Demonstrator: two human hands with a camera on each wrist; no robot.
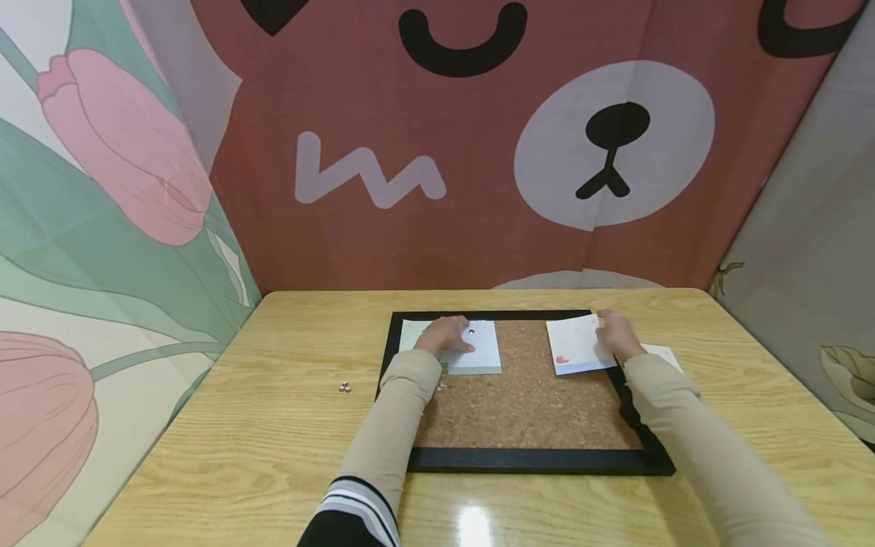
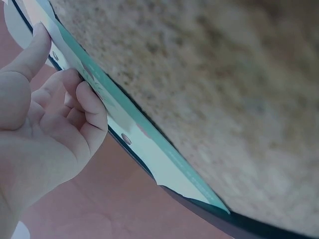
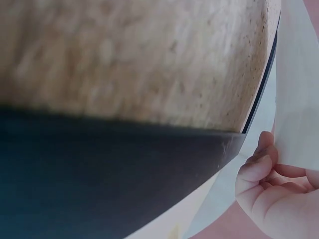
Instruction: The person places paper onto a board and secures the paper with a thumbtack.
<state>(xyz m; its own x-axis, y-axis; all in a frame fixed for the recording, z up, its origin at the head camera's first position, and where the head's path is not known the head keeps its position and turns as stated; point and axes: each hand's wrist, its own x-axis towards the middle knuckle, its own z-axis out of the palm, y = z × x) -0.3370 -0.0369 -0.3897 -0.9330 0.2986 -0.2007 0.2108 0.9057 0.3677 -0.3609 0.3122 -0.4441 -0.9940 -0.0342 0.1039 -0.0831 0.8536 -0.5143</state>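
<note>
A black-framed corkboard [image 1: 526, 410] lies on the wooden table. At its upper left, a pale green sheet [image 1: 412, 334] and a white-blue sheet [image 1: 484, 353] lie side by side, each with a round tack in it in the left wrist view. My left hand [image 1: 446, 336] rests on these sheets, its thumb stretched out on the paper and the other fingers bent against it. My right hand [image 1: 618, 336] pinches the edge of a white card [image 1: 576, 343] with a red leaf print, held over the board's upper right corner.
A small cluster of shiny tacks [image 1: 345, 387] sits on the table left of the board. Some clear tacks [image 1: 442, 386] lie on the cork beside my left forearm. Another pale paper [image 1: 664, 354] lies beyond the frame's right side. A printed curtain [image 1: 478, 251] hangs behind the table [image 1: 273, 425].
</note>
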